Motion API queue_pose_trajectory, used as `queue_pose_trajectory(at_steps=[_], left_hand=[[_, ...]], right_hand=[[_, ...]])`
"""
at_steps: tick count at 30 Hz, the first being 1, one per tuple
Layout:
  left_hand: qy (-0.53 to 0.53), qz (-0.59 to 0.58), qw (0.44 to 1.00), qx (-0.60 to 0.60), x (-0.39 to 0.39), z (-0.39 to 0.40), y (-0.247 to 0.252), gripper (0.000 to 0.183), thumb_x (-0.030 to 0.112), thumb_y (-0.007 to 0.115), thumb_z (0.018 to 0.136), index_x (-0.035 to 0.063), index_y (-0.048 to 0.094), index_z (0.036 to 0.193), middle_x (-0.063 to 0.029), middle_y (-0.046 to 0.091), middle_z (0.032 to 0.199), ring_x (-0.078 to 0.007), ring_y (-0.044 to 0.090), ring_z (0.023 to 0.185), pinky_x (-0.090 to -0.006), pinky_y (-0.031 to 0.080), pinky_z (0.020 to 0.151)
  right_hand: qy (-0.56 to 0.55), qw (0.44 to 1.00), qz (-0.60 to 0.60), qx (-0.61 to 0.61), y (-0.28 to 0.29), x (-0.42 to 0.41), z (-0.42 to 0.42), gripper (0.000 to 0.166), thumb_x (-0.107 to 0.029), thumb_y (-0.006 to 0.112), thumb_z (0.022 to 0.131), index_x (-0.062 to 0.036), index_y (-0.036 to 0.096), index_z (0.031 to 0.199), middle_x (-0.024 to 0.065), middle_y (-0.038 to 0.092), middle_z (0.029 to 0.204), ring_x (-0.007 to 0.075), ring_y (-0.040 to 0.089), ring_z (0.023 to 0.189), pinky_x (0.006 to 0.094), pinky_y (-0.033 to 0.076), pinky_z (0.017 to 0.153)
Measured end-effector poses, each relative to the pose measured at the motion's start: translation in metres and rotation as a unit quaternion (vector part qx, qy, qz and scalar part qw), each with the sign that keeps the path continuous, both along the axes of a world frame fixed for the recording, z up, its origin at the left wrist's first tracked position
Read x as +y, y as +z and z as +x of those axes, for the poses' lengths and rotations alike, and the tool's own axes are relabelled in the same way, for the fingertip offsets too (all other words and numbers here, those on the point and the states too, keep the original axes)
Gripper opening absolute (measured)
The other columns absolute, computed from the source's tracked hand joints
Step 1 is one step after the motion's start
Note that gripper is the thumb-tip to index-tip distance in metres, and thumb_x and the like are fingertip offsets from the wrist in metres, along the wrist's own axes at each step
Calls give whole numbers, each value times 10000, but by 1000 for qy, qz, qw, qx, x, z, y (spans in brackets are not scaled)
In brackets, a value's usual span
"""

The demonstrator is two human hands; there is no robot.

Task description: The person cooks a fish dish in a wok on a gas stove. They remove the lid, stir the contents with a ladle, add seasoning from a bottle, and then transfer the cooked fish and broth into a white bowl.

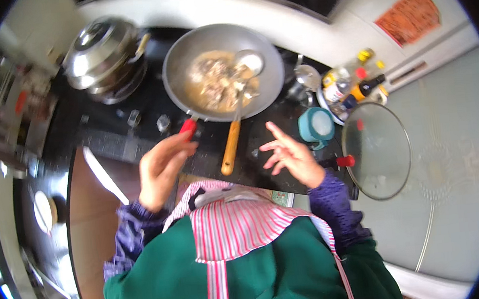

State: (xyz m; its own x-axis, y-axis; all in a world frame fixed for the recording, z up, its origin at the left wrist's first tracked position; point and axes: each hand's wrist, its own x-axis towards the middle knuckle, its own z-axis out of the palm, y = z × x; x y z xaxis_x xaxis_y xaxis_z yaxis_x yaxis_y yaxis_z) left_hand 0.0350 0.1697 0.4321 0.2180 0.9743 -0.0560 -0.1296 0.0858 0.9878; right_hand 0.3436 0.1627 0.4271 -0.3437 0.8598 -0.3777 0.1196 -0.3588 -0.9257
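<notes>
A wide grey wok (177,82) sits on the black stovetop, holding chunks of food in brown broth (216,84). A metal ladle (250,62) rests inside it, its wooden handle (230,148) hanging over the near rim towards me. My left hand (163,165) is at the wok's red handle (188,128), overlapping its near end; thumb and fingers look apart, and contact is unclear. To the right of the ladle, my right hand (287,153) hovers with fingers spread and nothing in it. Just beyond it stands a teal container (315,125) with white contents.
A lidded steel pot (103,54) stands on the stove at left. Bottles (354,82) crowd a white tray at right, near a small metal pot (306,78). A glass lid (378,151) stands at the right counter edge. Two stove knobs (163,123) lie left of the wok handle.
</notes>
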Motion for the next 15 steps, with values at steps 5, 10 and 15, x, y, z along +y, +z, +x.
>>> queue_pose_trajectory(at_steps=[5, 10, 15], left_hand=[[17, -23, 999, 22, 17, -36, -8, 260, 5, 516, 865, -41, 550, 1118, -127, 636, 965, -177, 609, 875, -287, 471, 796], [-157, 15, 987, -13, 46, -18, -14, 224, 48, 541, 865, -41, 584, 1065, -151, 654, 905, -190, 621, 795, -283, 486, 751], [-326, 120, 937, 49, 93, 4, 7, 215, 138, 560, 887, -34, 613, 1006, -85, 634, 766, -67, 482, 524, -182, 355, 466]], right_hand=[[-133, 990, -1, 34, -11, -16, -21, 553, -286, 434, 958, -125, 199, 1432, 108, 544, 1119, 154, 605, 770, 262, 525, 617], [-236, 971, 1, -45, -11, -58, -6, 481, -294, 438, 960, -147, 313, 1400, 72, 555, 1067, 96, 595, 768, 227, 516, 598], [-379, 923, -21, -58, -39, -152, 15, 477, -294, 420, 961, -156, 307, 1403, 86, 541, 1064, 117, 606, 782, 240, 522, 596]])
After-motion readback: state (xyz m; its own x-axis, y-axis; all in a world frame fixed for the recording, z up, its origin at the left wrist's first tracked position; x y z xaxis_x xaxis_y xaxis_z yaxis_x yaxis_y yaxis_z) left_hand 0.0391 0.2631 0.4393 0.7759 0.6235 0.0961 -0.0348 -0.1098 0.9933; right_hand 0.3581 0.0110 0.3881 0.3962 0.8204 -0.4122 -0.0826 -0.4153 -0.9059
